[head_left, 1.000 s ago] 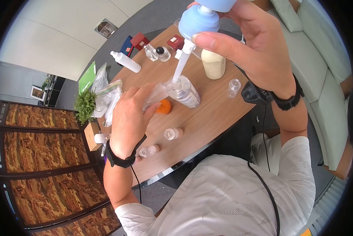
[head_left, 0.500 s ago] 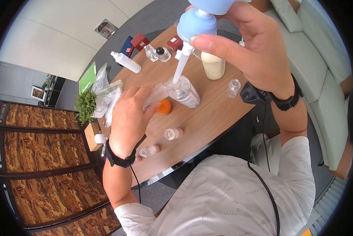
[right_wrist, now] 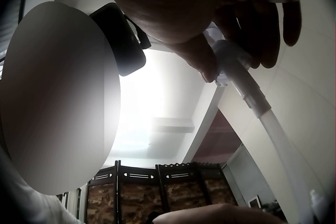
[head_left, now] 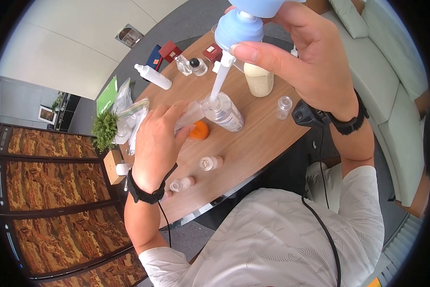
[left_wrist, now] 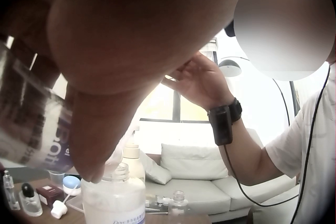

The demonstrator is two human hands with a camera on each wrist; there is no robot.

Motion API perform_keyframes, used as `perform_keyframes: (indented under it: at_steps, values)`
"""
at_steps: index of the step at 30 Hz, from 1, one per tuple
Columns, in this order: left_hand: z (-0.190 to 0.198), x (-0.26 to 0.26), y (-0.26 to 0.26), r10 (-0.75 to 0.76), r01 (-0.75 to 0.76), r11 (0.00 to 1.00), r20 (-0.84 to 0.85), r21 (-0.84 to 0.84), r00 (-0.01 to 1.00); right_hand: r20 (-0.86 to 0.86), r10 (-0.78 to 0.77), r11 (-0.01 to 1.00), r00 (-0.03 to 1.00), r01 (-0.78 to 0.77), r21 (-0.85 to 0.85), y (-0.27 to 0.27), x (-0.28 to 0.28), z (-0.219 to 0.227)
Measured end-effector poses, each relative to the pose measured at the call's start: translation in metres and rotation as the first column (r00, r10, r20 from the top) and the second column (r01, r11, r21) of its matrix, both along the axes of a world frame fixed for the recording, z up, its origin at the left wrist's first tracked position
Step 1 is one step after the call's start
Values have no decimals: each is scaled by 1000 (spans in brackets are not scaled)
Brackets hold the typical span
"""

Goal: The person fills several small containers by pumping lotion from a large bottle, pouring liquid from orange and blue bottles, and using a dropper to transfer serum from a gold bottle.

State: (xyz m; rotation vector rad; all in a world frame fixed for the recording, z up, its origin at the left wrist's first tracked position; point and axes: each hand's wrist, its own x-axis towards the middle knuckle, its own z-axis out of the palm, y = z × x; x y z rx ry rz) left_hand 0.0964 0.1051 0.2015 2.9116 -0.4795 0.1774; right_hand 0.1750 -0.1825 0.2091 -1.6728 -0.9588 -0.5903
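Note:
My left hand [head_left: 160, 143] grips a clear bottle [left_wrist: 31, 119] with purple lettering, tilted so that its mouth lies right at the neck of a larger Dove-labelled bottle [head_left: 229, 117]. That larger bottle stands upright on the table, with pale contents showing in the left wrist view [left_wrist: 113, 203]. Raised high, my right hand [head_left: 313, 60] pinches a light blue pump head [head_left: 241, 31] between thumb and fingers. Its translucent tube [head_left: 218, 82] hangs down and overlaps the larger bottle's mouth in the head view. In the right wrist view the pump's white collar [right_wrist: 233, 61] shows beside the thumb.
An orange round thing [head_left: 199, 130] lies beside the larger bottle. Small clear bottles [head_left: 211, 163] stand near the table's front edge, another [head_left: 284, 107] to the right. Behind are a cream bottle [head_left: 259, 81], a white bottle [head_left: 153, 76] and a black-capped bottle [head_left: 198, 66].
The pump head in my right hand has shifted slightly left. My left hand and the tilted bottle have hardly moved.

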Motion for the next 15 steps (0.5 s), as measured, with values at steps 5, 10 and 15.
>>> perform_keyframes:
  at_steps: [5, 10, 15]
  values:
    - [3, 0, -2, 6, -6, 1000, -9, 16, 1000, -31, 4, 1000, 999, -4, 10, 0, -2, 0]
    - [4, 1, -3, -4, 4, 999, 1, 35, 1000, -63, 11, 999, 998, -8, 40, 1, -12, 6]
    - [4, 2, -3, -6, 6, 999, 3, 45, 1000, -138, 11, 1000, 990, -7, 27, -1, -9, 3]
